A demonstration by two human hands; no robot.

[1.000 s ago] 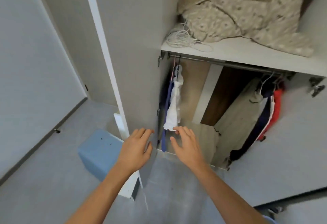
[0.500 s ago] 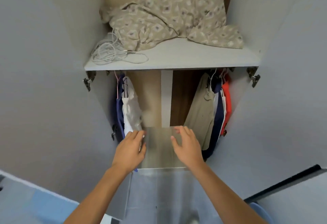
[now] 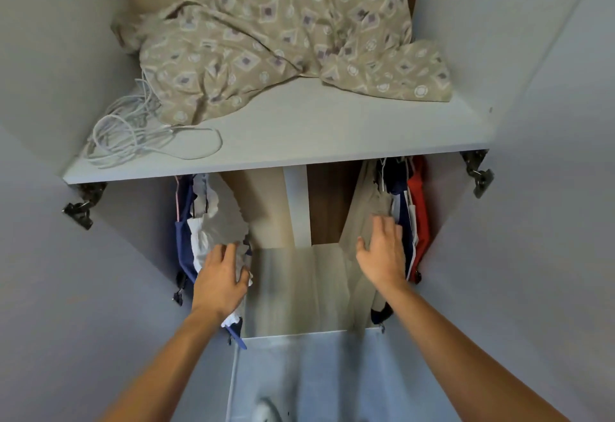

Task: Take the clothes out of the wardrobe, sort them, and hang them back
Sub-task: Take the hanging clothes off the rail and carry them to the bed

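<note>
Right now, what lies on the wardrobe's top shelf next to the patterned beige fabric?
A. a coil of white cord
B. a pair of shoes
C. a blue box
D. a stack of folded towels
A: a loose coil of white cord lies on the top shelf at its left end, against the patterned beige fabric.

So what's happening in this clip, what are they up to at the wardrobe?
A person stands at an open wardrobe, reaching in with both hands. The left hand touches a white garment hanging on the left; the right hand rests with straight fingers on a beige garment on the right, beside navy and red clothes. Nothing is out yet. A patterned blanket and white cord lie on the shelf above.
</note>
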